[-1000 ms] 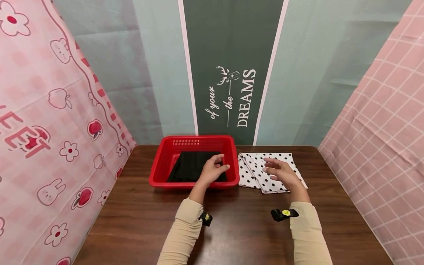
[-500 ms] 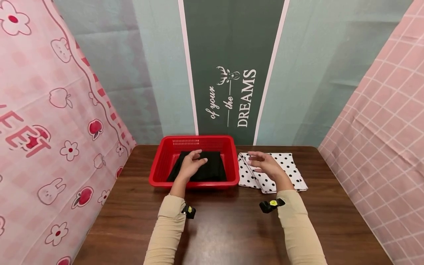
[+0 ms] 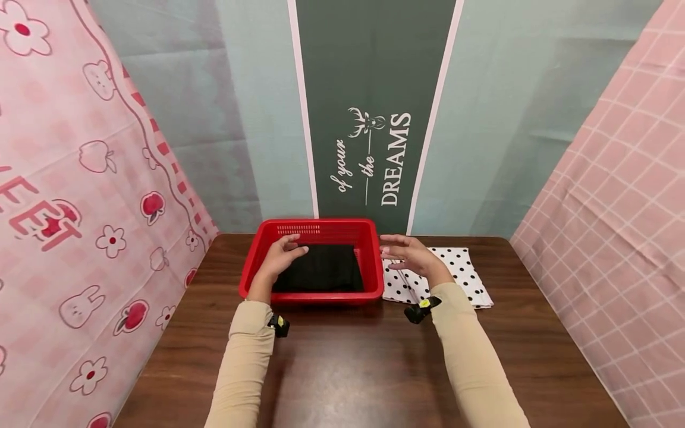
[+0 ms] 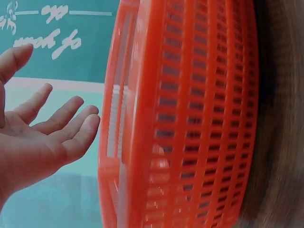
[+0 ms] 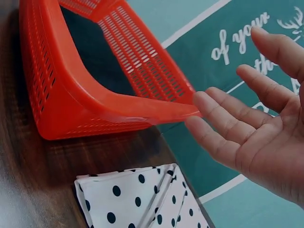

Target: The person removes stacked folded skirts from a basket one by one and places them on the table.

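Note:
A red plastic basket (image 3: pixel 321 296) with slotted walls stands at the back of the table. Folded black cloth (image 3: pixel 323 267) lies inside it. My left hand (image 3: pixel 279 257) is over the basket's left side, fingers loosely bent and holding nothing. In the left wrist view those fingers (image 4: pixel 71 128) are spread beside the basket's rim. Near the basket's right rim, my right hand (image 3: pixel 412 257) hovers with relaxed fingers and nothing in them. Beneath it lies a folded white cloth with black dots (image 3: pixel 462 270), partly hidden by that hand. The right wrist view has the fingertips (image 5: pixel 197 124) right at the rim.
The brown wooden table (image 3: pixel 342 368) stretches toward the front. Behind it hangs a green curtain with white lettering (image 3: pixel 396 160). Pink printed fabric (image 3: pixel 107 238) borders the left side, and pink checked fabric (image 3: pixel 599 226) the right. A black camera is strapped to each wrist.
Both hands have moved left, the left one across the basket to its left side, the right one from over the dotted cloth to the basket's right rim. Basket and cloths stay in place.

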A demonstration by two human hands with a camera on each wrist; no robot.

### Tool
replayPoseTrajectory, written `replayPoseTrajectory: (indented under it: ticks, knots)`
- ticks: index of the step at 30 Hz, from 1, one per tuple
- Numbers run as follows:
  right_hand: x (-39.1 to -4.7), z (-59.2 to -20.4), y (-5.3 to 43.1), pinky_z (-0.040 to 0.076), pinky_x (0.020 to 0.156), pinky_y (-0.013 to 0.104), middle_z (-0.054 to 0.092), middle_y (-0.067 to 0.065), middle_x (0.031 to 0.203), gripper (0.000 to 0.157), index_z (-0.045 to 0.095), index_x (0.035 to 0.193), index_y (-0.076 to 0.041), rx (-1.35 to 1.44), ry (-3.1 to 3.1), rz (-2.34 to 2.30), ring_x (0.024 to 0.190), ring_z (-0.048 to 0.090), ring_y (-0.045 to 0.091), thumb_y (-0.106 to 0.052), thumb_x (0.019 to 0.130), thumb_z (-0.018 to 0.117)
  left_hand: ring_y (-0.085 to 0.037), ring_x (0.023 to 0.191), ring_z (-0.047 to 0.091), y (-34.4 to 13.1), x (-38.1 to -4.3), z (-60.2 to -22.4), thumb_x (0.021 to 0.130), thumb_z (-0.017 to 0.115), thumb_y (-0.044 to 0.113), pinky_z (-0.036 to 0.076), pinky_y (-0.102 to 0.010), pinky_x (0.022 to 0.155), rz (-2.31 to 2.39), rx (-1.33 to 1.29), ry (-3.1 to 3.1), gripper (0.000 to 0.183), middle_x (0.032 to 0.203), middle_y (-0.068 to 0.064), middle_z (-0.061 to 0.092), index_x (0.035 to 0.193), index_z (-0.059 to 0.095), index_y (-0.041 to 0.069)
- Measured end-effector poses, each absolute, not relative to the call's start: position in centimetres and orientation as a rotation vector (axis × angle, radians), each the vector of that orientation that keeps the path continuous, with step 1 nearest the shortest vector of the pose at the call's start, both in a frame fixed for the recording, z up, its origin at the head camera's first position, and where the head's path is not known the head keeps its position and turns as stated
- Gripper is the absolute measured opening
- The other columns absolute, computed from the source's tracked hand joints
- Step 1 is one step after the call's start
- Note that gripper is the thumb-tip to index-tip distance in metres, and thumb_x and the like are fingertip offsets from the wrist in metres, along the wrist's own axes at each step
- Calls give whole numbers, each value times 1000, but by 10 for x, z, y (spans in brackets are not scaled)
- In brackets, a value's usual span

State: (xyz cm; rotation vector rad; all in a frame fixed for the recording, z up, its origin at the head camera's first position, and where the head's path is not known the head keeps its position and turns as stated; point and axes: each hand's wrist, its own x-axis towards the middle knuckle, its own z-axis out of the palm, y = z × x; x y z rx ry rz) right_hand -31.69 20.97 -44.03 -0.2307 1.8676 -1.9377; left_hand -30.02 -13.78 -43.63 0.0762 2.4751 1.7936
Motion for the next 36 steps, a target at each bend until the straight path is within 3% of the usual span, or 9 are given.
replayPoseTrajectory:
  ticks: [4, 10, 18, 23, 25, 30, 32, 36]
  knots:
    - [-323, -443, 201, 34, 94, 57, 38, 30, 136, 53, 31, 142, 1, -227, 1772, -1980, 122, 38, 45, -11, 95, 52, -34, 112, 46, -153, -305, -436, 89, 62, 22, 40, -48, 92, 1759, 64, 2455, 57, 127, -23, 46, 139, 41, 5]
    - [-331, -440, 184, 33, 95, 57, 51, 19, 127, 50, 34, 141, -2, -251, 1699, -1999, 123, 38, 44, -12, 95, 50, -34, 113, 46, -173, -312, -438, 90, 61, 24, 39, -43, 90, 1724, 44, 2446, 58, 128, -23, 46, 140, 39, 5]
    - [-339, -437, 155, 28, 99, 58, 50, 22, 126, 54, 31, 142, 1, -209, 1710, -1932, 122, 39, 44, -13, 94, 50, -37, 119, 39, -190, -322, -444, 91, 60, 30, 33, -53, 96, 1718, -37, 2341, 61, 133, -20, 43, 142, 37, 7]
    - [-342, -440, 134, 31, 97, 56, 49, 19, 127, 54, 40, 139, -3, -105, 1884, -1779, 118, 44, 40, -22, 91, 56, -39, 121, 36, -196, -326, -445, 92, 59, 31, 30, -53, 99, 1726, -127, 2242, 63, 137, -19, 39, 143, 33, 6]
    - [-343, -442, 127, 34, 96, 55, 47, 19, 128, 54, 44, 136, -4, -54, 1952, -1711, 113, 46, 39, -25, 89, 60, -42, 124, 33, -197, -327, -445, 92, 57, 31, 29, -52, 100, 1715, -164, 2198, 63, 141, -19, 34, 144, 30, 6]
    - [-337, -450, 114, 39, 89, 53, 51, 13, 97, 51, 51, 130, -5, 10, 2101, -1563, 84, 47, 28, -26, 86, 63, -42, 121, 34, -194, -327, -449, 94, 54, 31, 31, -52, 98, 1635, -234, 2168, 63, 142, -21, 31, 145, 27, 4]
    - [-335, -455, 110, 38, 90, 54, 50, 11, 98, 53, 50, 131, -3, 19, 2137, -1532, 90, 47, 29, -25, 85, 64, -42, 117, 36, -193, -328, -452, 95, 52, 31, 32, -53, 96, 1601, -257, 2188, 63, 141, -22, 30, 145, 26, 2]
    - [-331, -464, 103, 33, 97, 53, 43, 16, 130, 63, 39, 137, 2, 50, 2157, -1522, 122, 36, 36, -24, 84, 64, -39, 122, 33, -192, -334, -467, 93, 53, 29, 30, -52, 99, 1552, -248, 2256, 61, 143, -21, 29, 143, 32, 1]
